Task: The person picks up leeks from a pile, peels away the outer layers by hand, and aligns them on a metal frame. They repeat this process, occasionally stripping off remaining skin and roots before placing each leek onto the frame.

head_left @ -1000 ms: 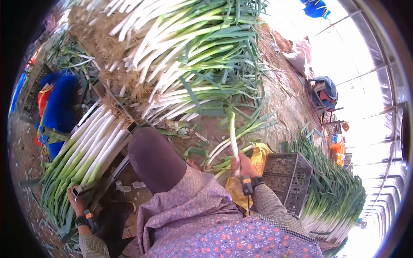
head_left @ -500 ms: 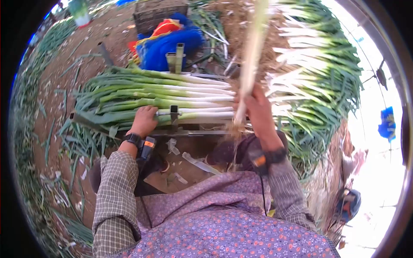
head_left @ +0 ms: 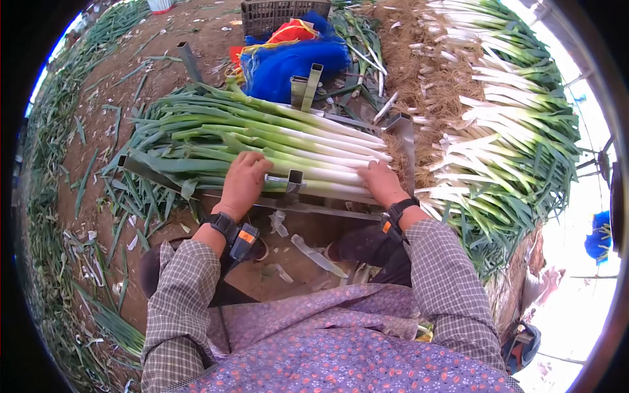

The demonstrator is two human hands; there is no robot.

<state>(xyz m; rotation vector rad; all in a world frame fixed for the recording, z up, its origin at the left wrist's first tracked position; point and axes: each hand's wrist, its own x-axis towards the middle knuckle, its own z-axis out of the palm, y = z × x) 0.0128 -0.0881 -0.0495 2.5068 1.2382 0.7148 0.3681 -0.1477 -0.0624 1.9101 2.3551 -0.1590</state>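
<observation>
A bundle of leeks [head_left: 262, 134] lies sideways in a low metal rack [head_left: 327, 209], green leaves to the left and white ends to the right. My left hand [head_left: 246, 180] has its fingers curled over the near leeks, close to a square metal post [head_left: 295, 178]. At the white ends, my right hand [head_left: 383, 183] grips the near side of the bundle with bent fingers. The undersides of both hands are hidden, so how many stalks each holds cannot be seen.
A long pile of leeks [head_left: 517, 137] lies at the right, beside loose roots [head_left: 445, 88]. Blue netting [head_left: 295, 65] and a dark crate [head_left: 278, 16] stand beyond the rack. Leaf scraps [head_left: 85, 183] litter the soil on the left.
My right hand has come down from holding a leek upright, roots down, onto the bundle's white ends. My left hand stays by the post, and the whole view has shifted.
</observation>
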